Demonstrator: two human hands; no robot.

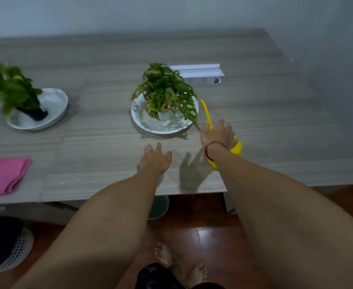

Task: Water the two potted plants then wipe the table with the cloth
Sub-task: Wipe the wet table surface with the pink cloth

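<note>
A leafy plant in a white pot (166,94) stands on a white saucer (150,124) at the table's middle. A second plant in a black pot (12,88) leans in a white dish (54,101) at the left. My right hand (217,133) rests on a yellow watering can (235,148), whose long thin spout (206,112) points up toward the middle plant. My left hand (155,158) hovers flat over the table near its front edge, fingers apart, holding nothing. A folded pink cloth (4,175) lies at the front left.
A white power strip (202,80) and a white folded card (196,68) lie behind the middle plant. The wooden table's front edge (109,198) runs just before my arms. Below are a red-brown floor, my bare feet and a white mesh basket (15,251).
</note>
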